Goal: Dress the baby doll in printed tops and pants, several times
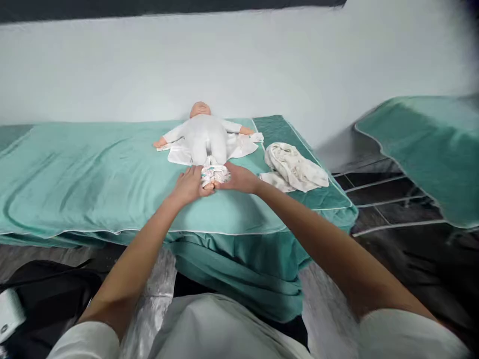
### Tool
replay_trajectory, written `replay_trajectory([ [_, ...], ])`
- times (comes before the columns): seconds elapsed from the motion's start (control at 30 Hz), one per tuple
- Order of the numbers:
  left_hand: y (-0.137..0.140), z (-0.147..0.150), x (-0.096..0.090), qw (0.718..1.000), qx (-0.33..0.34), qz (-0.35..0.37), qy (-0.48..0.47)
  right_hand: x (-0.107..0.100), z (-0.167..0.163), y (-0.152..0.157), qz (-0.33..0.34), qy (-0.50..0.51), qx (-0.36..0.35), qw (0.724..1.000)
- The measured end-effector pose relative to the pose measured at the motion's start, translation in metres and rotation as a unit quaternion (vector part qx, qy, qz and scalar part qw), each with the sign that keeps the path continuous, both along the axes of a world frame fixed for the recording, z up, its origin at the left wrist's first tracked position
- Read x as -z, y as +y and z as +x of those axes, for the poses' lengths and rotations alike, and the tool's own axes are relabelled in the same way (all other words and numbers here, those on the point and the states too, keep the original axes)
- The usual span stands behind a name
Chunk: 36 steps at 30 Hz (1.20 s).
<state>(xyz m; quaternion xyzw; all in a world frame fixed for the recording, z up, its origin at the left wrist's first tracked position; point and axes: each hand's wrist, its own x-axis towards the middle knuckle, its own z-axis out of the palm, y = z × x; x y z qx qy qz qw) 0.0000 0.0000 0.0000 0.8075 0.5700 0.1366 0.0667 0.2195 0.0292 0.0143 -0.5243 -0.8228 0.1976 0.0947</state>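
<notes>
A baby doll (205,130) with a white cloth body lies on its back on the green-covered bed, head toward the wall and arms spread. Its feet point at me. A small white printed baby garment (215,173) is bunched around the lower legs, and the toes show below it. From the left side, my left hand (189,185) grips the garment's edge by the feet. My right hand (240,178) pinches the opposite edge, thumb close to the toes. A white cloth (182,152) is spread under the doll's torso.
A crumpled white printed cloth (294,167) lies on the bed (93,184) right of the doll. Another green-draped bed (426,144) stands at the right. A black bag (48,299) is on the floor at lower left. The white wall (149,70) runs behind.
</notes>
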Motion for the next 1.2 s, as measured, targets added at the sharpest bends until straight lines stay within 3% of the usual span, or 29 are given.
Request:
replay_trajectory([
  [0.2, -0.002, -0.012, -0.036, 0.985, 0.019, -0.166, -0.049, -0.027, 0.005, -0.001, -0.027, -0.034, -0.031, 0.999],
  [0.4, -0.023, -0.011, -0.054, 0.97, 0.068, -0.222, -0.067, -0.037, 0.004, -0.017, -0.08, -0.008, -0.062, 0.995],
  [0.53, -0.032, -0.014, -0.064, 0.947, 0.113, -0.28, -0.114, -0.059, 0.009, -0.028, -0.206, 0.036, -0.105, 0.972],
  [0.63, -0.034, -0.021, -0.09, 0.932, 0.133, -0.313, -0.124, -0.086, 0.015, -0.029, -0.258, 0.066, -0.133, 0.955],
  [0.8, -0.03, -0.035, -0.159, 0.964, 0.141, -0.22, -0.05, -0.147, 0.018, -0.022, -0.16, 0.113, -0.108, 0.975],
  [0.9, -0.032, -0.034, -0.202, 0.994, 0.051, -0.083, 0.051, -0.189, 0.012, -0.02, -0.064, 0.132, -0.086, 0.985],
  [0.97, -0.037, -0.032, -0.228, 0.993, 0.019, -0.037, 0.11, -0.218, 0.006, -0.019, -0.004, 0.077, -0.079, 0.994],
  [1.1, -0.045, -0.032, -0.267, 0.984, 0.1, -0.049, 0.142, -0.271, -0.002, -0.015, 0.135, -0.109, -0.061, 0.983],
  [1.2, -0.042, -0.037, -0.281, 0.994, 0.046, 0.024, 0.096, -0.296, -0.004, -0.012, 0.214, -0.127, -0.064, 0.967],
])
